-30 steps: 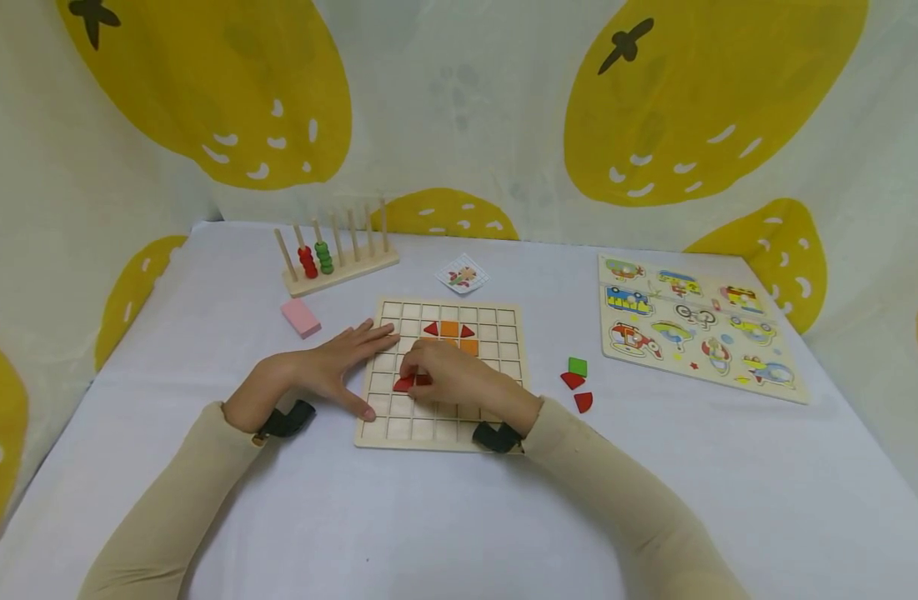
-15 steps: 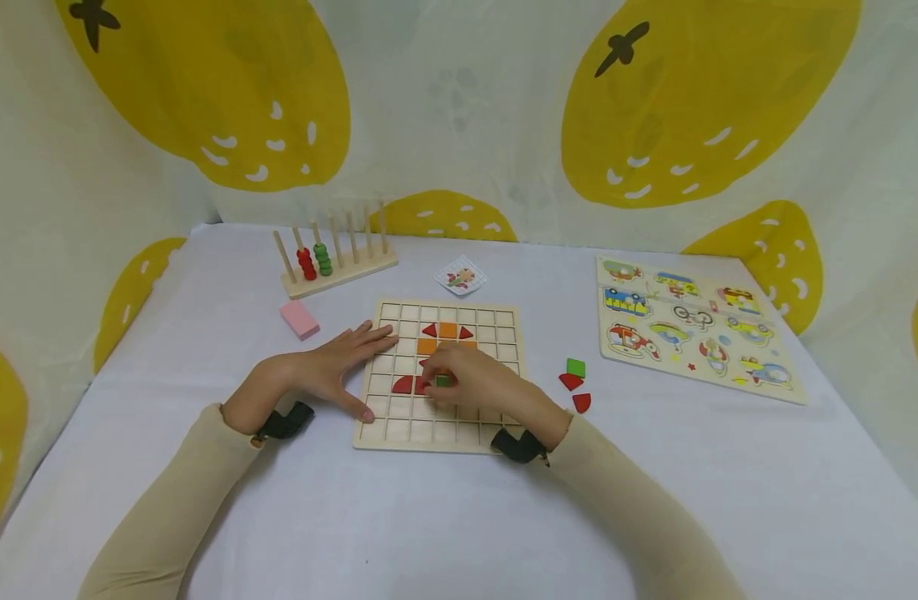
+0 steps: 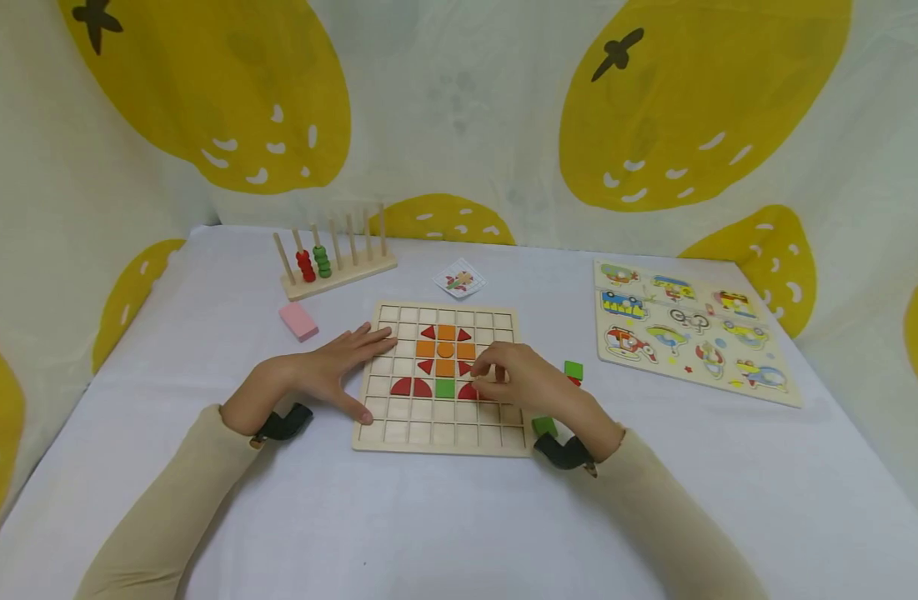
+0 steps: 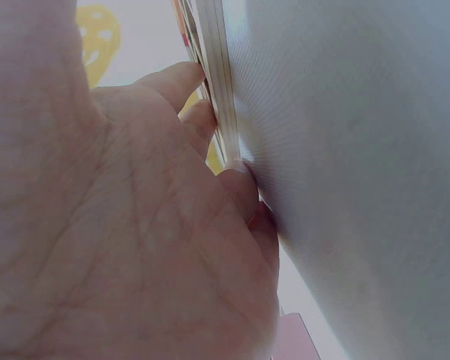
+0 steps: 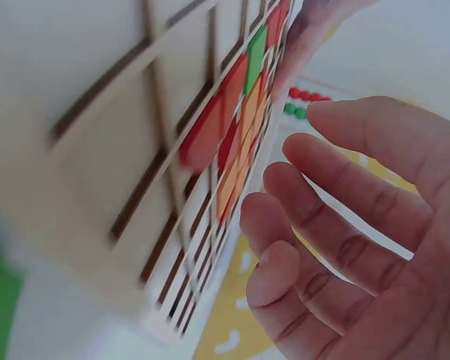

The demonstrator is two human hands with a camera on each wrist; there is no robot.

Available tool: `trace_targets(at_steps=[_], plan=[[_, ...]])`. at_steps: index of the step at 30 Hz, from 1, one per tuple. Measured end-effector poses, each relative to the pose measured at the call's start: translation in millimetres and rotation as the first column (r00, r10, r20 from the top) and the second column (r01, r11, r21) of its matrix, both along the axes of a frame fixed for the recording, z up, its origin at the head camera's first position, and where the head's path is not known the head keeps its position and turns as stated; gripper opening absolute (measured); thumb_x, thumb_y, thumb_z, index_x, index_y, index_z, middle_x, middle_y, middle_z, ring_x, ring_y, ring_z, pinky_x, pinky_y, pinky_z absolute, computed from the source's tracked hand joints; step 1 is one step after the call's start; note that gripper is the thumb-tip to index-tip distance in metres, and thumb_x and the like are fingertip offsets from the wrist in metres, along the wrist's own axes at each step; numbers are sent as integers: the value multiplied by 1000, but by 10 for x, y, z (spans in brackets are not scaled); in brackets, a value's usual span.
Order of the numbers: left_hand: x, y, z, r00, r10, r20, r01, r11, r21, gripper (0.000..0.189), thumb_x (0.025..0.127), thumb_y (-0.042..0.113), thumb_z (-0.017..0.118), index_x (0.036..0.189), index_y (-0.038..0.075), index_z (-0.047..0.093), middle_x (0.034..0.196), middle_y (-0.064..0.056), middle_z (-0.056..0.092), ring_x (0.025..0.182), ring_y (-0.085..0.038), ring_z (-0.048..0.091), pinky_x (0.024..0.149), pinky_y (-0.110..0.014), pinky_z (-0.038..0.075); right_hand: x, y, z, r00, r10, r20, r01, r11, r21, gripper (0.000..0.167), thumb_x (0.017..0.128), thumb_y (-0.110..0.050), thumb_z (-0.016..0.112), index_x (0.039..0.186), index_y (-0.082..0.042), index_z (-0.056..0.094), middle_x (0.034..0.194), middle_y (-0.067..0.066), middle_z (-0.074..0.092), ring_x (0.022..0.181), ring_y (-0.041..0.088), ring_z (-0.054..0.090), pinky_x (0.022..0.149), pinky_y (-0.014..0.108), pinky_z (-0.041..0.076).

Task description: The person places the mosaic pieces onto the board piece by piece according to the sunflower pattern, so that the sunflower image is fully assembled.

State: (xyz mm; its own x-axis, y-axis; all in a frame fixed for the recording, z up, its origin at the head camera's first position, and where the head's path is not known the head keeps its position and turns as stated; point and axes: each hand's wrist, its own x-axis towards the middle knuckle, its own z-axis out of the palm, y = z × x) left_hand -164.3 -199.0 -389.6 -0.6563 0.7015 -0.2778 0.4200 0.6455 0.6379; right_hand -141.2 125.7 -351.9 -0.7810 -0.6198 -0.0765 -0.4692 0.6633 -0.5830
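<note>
A wooden grid board [image 3: 432,433] lies flat, bearing a pattern of orange pieces [image 3: 445,367], red triangles [image 3: 427,332], red quarter-round pieces [image 3: 401,387] and one green square [image 3: 444,387]. My left hand [image 3: 331,367] rests with fingers spread on the board's left edge; the left wrist view shows its fingertips right at that edge. Over the right side of the board is my right hand [image 3: 522,379], its fingertips close by a red quarter-round piece [image 3: 468,391] that they partly hide. In the right wrist view its fingers bend loosely, with nothing between them.
Right of the board lie a green square [image 3: 574,369] with a red piece partly showing, and a green piece [image 3: 544,427] by my right wrist. Behind are a pattern card [image 3: 459,278], a peg rack [image 3: 338,275] and a pink block [image 3: 298,322]. A vehicle puzzle [image 3: 691,333] lies at right.
My right hand has moved rightward across the board, away from the red pieces at left. The green square and orange pieces it covered now show. My left hand stays put.
</note>
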Motion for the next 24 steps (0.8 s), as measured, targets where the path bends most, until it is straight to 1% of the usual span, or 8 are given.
trace_targets(at_steps=[7,15,20,24], plan=[[3,0,-1,1000,-1,-2,1,1000,4,113,74,43,83,157,8,15,164,-15,3,148,-40,-10,117,-59,-3,34,254,-51,998,-63,4,63,998,-29,9,90,-13,69,96,-6,71,87,0,62,76,15,54,64,25,46],[-18,-24,-47,1000,-7,-20,7,1000,1,114,73,48,82,157,11,15,164,-12,2,148,-39,-10,118,-58,-3,96,481,-116,996,-90,18,90,996,-15,9,90,-13,69,95,-6,71,87,-2,62,77,14,54,64,24,47],[-19,-18,-46,1000,-7,-13,7,1000,9,114,73,47,83,157,10,15,164,-13,2,148,-39,-10,117,-59,-3,139,615,-155,996,-84,23,84,997,1,10,88,-11,71,96,-5,71,86,-2,62,76,13,54,65,23,46],[-11,-6,-33,1000,-5,-10,5,1000,17,114,73,46,83,157,10,16,164,-14,3,148,-40,-10,117,-60,-3,191,714,-124,996,-60,73,59,998,9,13,86,-11,73,97,-4,70,86,-2,63,76,15,54,65,23,46]])
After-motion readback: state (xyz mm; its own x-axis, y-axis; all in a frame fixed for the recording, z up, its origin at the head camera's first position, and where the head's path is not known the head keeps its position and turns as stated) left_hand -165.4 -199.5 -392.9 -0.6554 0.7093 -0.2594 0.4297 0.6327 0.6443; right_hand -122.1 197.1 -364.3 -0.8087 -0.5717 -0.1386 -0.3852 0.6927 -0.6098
